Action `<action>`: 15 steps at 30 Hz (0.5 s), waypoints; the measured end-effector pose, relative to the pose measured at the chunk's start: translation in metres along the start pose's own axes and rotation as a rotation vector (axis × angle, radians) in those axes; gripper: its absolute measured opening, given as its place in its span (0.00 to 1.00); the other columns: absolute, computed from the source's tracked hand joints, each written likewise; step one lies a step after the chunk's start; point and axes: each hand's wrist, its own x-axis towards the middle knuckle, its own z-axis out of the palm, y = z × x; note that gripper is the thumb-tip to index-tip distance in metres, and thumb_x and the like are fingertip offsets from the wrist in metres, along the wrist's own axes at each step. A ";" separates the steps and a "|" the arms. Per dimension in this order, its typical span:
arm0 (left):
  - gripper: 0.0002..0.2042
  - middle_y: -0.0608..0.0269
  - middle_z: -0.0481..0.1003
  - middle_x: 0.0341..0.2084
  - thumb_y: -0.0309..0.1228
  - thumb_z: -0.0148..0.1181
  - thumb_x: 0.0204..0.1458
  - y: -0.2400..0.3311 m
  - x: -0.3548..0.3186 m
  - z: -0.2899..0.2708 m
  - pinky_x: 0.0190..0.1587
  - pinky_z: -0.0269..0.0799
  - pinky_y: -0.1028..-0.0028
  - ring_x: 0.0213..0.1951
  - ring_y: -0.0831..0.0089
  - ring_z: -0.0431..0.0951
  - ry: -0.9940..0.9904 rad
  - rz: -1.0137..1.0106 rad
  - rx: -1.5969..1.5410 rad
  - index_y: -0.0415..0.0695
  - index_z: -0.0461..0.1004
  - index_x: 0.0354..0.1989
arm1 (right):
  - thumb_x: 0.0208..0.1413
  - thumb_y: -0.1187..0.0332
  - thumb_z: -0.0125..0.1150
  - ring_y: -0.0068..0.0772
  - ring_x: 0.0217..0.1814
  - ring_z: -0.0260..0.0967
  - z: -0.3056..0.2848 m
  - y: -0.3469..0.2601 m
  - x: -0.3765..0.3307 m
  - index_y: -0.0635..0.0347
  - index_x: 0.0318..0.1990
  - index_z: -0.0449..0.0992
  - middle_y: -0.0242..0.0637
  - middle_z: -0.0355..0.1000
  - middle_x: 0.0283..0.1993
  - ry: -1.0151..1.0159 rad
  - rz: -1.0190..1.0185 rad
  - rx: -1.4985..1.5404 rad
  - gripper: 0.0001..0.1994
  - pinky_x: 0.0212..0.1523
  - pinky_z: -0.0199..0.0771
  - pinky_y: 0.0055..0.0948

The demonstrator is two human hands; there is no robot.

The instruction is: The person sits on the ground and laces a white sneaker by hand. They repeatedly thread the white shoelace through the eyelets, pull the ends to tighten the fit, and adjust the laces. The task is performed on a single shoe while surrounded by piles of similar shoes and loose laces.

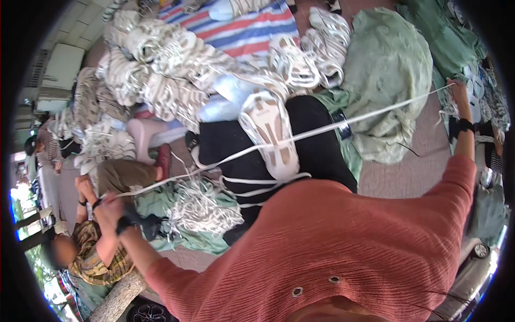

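A long white shoelace (322, 130) is pulled taut from the lower left to the upper right. My left hand (111, 211), a little blurred, is closed on its left end. Far out to the right, my raised right hand (459, 92) grips the other end. The lace crosses over a white and beige shoe upper (267, 112) that lies on my dark-trousered lap, its toe away from me. Loops of white lace also lie across my lap below the upper. Both arms are spread wide, with neither hand touching the upper.
A tangle of white laces (201, 212) rests on green cloth to my left. Beyond lie heaped shoe uppers (161, 53) and a striped sheet (252, 27). A large green sack (386, 75) stands right. Another person (99, 252) sits left, their hands (84, 188) near my left hand.
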 end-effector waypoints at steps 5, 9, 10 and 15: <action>0.15 0.68 0.66 0.23 0.29 0.51 0.58 0.233 -0.021 0.093 0.24 0.64 0.76 0.22 0.78 0.65 -0.893 -1.102 -1.937 0.31 0.69 0.50 | 0.40 0.58 0.69 0.47 0.34 0.76 0.024 -0.171 -0.073 0.57 0.34 0.80 0.42 0.77 0.30 -0.497 -0.796 -0.487 0.16 0.36 0.73 0.39; 0.06 0.66 0.72 0.27 0.28 0.49 0.62 0.414 -0.046 0.098 0.32 0.70 0.78 0.29 0.78 0.73 -0.896 -0.335 -1.582 0.41 0.72 0.36 | 0.51 0.62 0.64 0.45 0.39 0.76 0.058 -0.318 -0.214 0.58 0.35 0.80 0.46 0.76 0.34 -0.994 -1.179 0.322 0.10 0.40 0.74 0.39; 0.07 0.63 0.74 0.29 0.29 0.48 0.63 0.445 -0.051 0.093 0.36 0.72 0.75 0.32 0.74 0.76 -0.801 -0.223 -1.669 0.42 0.70 0.33 | 0.52 0.60 0.63 0.49 0.37 0.76 0.063 -0.346 -0.246 0.58 0.34 0.79 0.48 0.76 0.31 -0.750 -1.375 0.178 0.11 0.38 0.74 0.42; 0.09 0.67 0.68 0.23 0.32 0.45 0.63 0.493 -0.041 0.068 0.29 0.66 0.78 0.25 0.78 0.69 -1.073 -0.239 -1.694 0.46 0.66 0.29 | 0.55 0.58 0.60 0.56 0.34 0.74 0.057 -0.416 -0.307 0.58 0.33 0.77 0.47 0.76 0.29 -0.479 -1.514 -0.019 0.13 0.35 0.72 0.50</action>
